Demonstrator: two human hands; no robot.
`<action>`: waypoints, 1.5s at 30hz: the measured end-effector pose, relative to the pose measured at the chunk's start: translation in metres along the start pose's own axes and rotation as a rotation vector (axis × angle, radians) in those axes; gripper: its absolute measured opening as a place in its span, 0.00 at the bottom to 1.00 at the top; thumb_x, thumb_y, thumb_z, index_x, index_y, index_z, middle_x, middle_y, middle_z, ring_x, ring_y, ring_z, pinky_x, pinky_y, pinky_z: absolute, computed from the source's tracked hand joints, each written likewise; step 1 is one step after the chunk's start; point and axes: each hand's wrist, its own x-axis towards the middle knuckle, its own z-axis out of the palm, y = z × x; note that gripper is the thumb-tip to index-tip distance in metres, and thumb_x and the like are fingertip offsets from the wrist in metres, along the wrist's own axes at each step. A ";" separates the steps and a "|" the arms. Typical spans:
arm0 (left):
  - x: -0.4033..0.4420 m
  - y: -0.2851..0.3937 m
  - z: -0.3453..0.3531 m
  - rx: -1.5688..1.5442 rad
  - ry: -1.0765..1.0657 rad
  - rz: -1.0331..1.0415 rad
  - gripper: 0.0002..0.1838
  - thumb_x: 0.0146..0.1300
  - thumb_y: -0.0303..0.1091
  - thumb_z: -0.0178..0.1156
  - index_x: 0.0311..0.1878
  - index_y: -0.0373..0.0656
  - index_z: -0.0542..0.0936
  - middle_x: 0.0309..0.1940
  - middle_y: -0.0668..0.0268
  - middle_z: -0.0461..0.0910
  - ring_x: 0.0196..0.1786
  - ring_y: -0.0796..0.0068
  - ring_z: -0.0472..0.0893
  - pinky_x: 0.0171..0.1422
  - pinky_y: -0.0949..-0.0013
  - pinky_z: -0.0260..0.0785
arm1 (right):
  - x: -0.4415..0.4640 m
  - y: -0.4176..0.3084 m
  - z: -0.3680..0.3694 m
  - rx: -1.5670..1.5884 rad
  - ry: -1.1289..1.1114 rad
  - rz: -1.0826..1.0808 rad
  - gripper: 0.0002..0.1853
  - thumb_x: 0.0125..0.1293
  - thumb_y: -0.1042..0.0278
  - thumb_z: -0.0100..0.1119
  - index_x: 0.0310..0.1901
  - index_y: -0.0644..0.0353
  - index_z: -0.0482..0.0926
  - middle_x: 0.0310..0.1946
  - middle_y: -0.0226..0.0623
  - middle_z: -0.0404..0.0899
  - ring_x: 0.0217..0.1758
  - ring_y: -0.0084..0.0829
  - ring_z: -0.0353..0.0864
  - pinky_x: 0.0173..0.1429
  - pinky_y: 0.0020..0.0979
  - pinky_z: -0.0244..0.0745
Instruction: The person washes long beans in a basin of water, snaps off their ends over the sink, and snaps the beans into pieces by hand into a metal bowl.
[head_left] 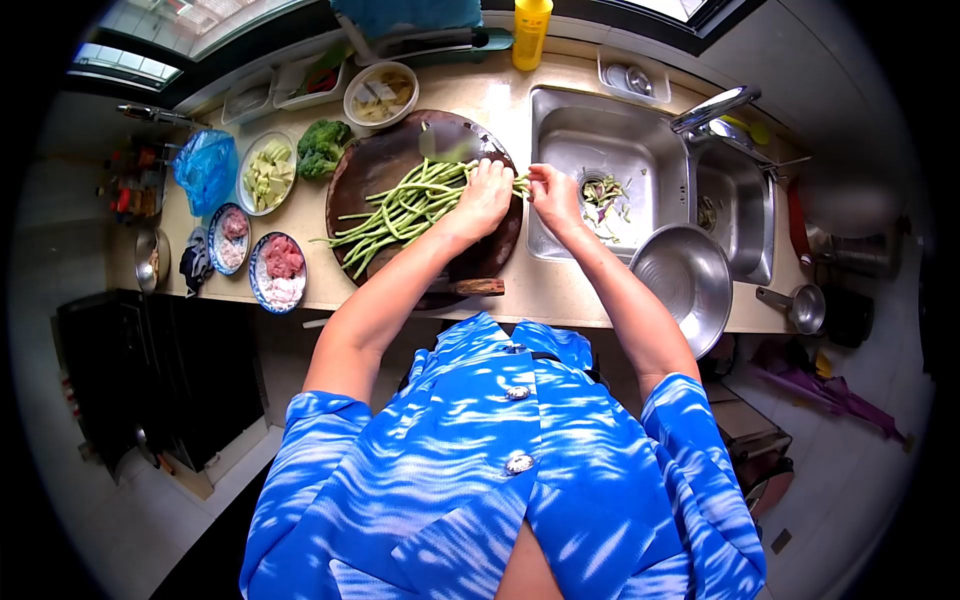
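Note:
Long green beans [400, 212] lie in a loose bundle across a round dark cutting board [355, 180]. My left hand [485, 198] is closed around the right end of the bundle, near the board's right edge. Just right of it, my right hand [553, 197] pinches the bean tips that stick out past the board, close to the sink's left rim. Under my left forearm, a wooden handle [478, 287] shows at the board's front edge; the rest of that tool is mostly hidden.
A double sink [600, 130] with scraps [604, 200] in its strainer is on the right; a metal bowl [683, 285] overlaps its front edge. Broccoli [323, 148], a plate of cut vegetable [268, 173], two meat plates [280, 272] and a blue bag [205, 170] stand left. A yellow bottle [531, 33] stands behind.

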 end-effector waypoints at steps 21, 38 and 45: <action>-0.002 0.000 -0.041 -0.113 0.028 0.050 0.07 0.55 0.26 0.46 0.38 0.36 0.65 0.31 0.52 0.71 0.37 0.51 0.73 0.38 0.56 0.65 | -0.016 -0.067 -0.005 0.399 0.001 0.346 0.04 0.59 0.79 0.55 0.29 0.69 0.76 0.20 0.39 0.79 0.21 0.26 0.81 0.20 0.23 0.74; 0.011 -0.005 -0.068 -0.734 -0.323 -0.125 0.11 0.59 0.27 0.50 0.43 0.30 0.66 0.38 0.42 0.75 0.44 0.47 0.75 0.46 0.58 0.67 | -0.024 -0.082 -0.008 -0.505 0.045 -0.446 0.18 0.61 0.68 0.49 0.54 0.56 0.68 0.36 0.46 0.74 0.34 0.47 0.77 0.36 0.40 0.74; 0.017 -0.022 -0.086 -0.536 -0.181 0.027 0.17 0.57 0.28 0.54 0.48 0.33 0.65 0.39 0.44 0.75 0.46 0.48 0.75 0.48 0.58 0.67 | -0.016 -0.089 -0.010 -0.536 0.023 -0.511 0.06 0.59 0.69 0.51 0.36 0.60 0.73 0.28 0.42 0.72 0.29 0.44 0.76 0.31 0.40 0.72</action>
